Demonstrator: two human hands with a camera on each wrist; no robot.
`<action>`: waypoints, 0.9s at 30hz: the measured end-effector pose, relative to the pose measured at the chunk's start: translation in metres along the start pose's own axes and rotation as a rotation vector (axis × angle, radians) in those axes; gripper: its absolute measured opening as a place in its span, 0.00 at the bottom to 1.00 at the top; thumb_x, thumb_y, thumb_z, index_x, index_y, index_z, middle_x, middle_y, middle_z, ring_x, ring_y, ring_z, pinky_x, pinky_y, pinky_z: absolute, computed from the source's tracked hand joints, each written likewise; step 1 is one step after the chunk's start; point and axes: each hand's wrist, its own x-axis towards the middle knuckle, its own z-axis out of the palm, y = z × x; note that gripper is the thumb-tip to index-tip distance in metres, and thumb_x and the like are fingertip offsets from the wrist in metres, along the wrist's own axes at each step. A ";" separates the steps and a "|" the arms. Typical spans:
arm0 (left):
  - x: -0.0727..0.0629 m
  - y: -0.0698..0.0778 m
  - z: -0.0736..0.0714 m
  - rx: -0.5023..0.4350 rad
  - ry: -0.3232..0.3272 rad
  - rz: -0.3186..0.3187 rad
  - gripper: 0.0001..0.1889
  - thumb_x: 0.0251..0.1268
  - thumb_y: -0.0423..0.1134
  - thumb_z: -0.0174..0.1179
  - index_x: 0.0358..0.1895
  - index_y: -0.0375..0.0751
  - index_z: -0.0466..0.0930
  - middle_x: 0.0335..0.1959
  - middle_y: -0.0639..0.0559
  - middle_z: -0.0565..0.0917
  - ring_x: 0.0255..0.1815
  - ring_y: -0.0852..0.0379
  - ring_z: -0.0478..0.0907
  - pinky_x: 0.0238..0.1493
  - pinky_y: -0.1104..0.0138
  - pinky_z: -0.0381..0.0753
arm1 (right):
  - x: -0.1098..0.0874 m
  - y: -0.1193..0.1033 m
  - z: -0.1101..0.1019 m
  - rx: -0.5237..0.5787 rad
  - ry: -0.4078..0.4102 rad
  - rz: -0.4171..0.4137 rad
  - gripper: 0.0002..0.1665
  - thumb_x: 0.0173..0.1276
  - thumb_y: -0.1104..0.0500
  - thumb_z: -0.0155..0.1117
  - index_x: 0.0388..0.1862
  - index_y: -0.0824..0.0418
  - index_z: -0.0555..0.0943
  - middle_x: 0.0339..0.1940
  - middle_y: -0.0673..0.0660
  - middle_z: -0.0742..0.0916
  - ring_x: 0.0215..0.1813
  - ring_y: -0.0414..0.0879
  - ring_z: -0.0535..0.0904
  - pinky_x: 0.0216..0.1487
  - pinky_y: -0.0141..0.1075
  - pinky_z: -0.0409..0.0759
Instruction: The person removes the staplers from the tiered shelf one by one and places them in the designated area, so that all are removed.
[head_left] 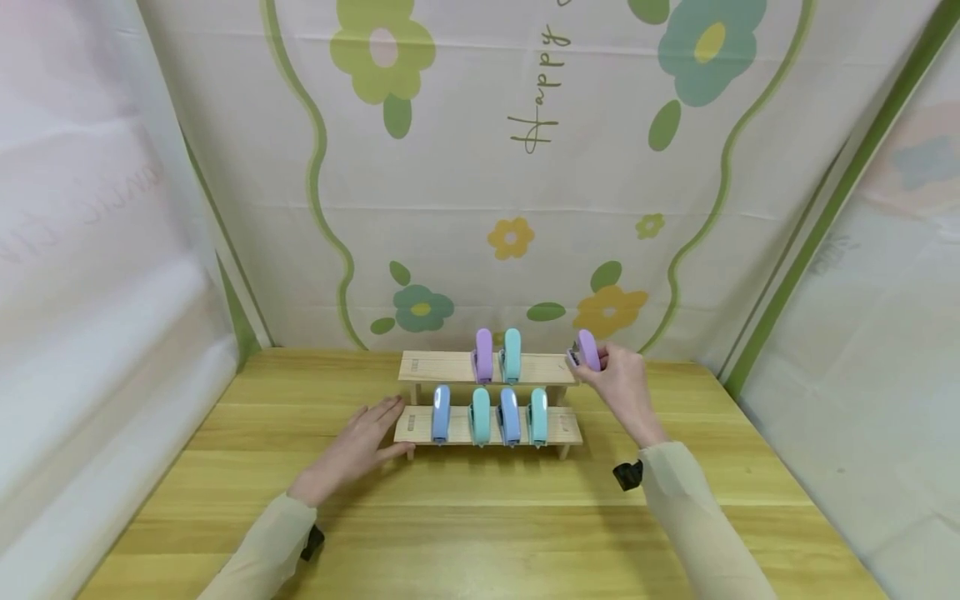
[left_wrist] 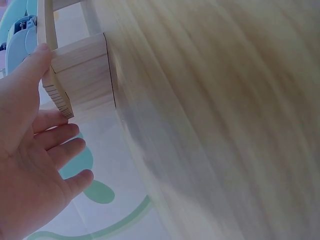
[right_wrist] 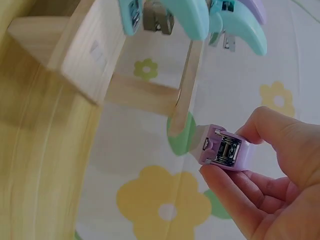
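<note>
At the right end of the upper wooden shelf (head_left: 431, 367), my right hand (head_left: 624, 392) pinches a purple stapler (right_wrist: 225, 148) between thumb and fingers. Further left on that shelf stand a second purple stapler (head_left: 483, 356) and a teal stapler (head_left: 512, 356). Blue and teal staplers share the lower wooden shelf (head_left: 418, 423), among them a blue stapler (head_left: 441, 414) on the left and a teal stapler (head_left: 537, 416) on the right. My left hand (head_left: 358, 442) touches the lower shelf's left end, thumb at the front, other fingers extended toward the back.
Both shelves stand on a wood-grain table (head_left: 480, 533), the upper one behind the lower. A white flowered cloth (head_left: 450, 183) rises right behind the table, and further cloth panels (head_left: 862, 350) enclose the sides.
</note>
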 end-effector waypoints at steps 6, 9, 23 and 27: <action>0.000 -0.001 0.000 -0.008 -0.001 -0.004 0.41 0.64 0.53 0.65 0.72 0.29 0.64 0.73 0.33 0.67 0.74 0.35 0.65 0.73 0.37 0.63 | -0.005 0.013 -0.004 -0.017 0.003 0.034 0.18 0.60 0.58 0.72 0.38 0.73 0.82 0.33 0.70 0.89 0.29 0.54 0.86 0.24 0.35 0.84; 0.000 -0.001 0.001 0.000 0.001 0.002 0.41 0.64 0.53 0.65 0.71 0.29 0.65 0.73 0.33 0.68 0.74 0.35 0.66 0.73 0.37 0.64 | -0.008 0.019 -0.005 -0.034 0.007 0.037 0.18 0.59 0.59 0.71 0.39 0.74 0.82 0.33 0.70 0.89 0.29 0.54 0.87 0.24 0.36 0.85; 0.000 -0.002 0.001 0.008 0.004 0.002 0.40 0.64 0.54 0.64 0.71 0.29 0.65 0.72 0.33 0.68 0.74 0.36 0.66 0.72 0.37 0.64 | -0.021 0.046 -0.003 -0.051 -0.016 0.081 0.18 0.60 0.61 0.69 0.42 0.74 0.81 0.35 0.71 0.88 0.30 0.54 0.86 0.27 0.38 0.86; 0.000 -0.002 0.001 0.009 0.004 0.005 0.40 0.64 0.53 0.64 0.71 0.29 0.65 0.72 0.33 0.68 0.74 0.36 0.66 0.73 0.37 0.64 | -0.024 0.055 0.000 -0.054 -0.023 0.095 0.18 0.60 0.60 0.70 0.43 0.74 0.81 0.35 0.70 0.88 0.30 0.53 0.85 0.27 0.37 0.85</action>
